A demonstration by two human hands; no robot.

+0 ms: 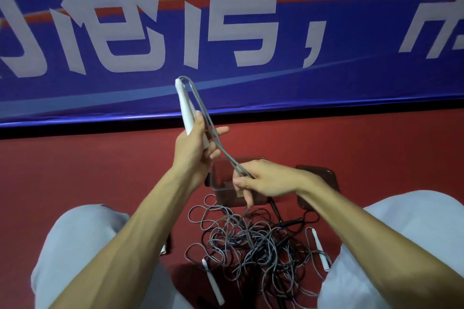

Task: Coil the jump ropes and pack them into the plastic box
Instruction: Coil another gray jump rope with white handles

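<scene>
My left grip (193,148) is raised, forearm angled up, fingers curled round a white handle (185,105) that points up and away, one finger stretched out. A grey rope (227,157) loops from the handle's tip down past this grip to my right grip (266,178), which pinches it, wrist bent, just above the clear plastic box (227,193). The box sits on the red floor (100,170), short of its far edge. A tangle of ropes (251,241) lies nearer me, between my knees.

At frame centre a white handle (184,105) is gripped by the raised left hand (193,148); lower right of it, grey rope (227,154) is pinched in the right hand (266,178).
</scene>
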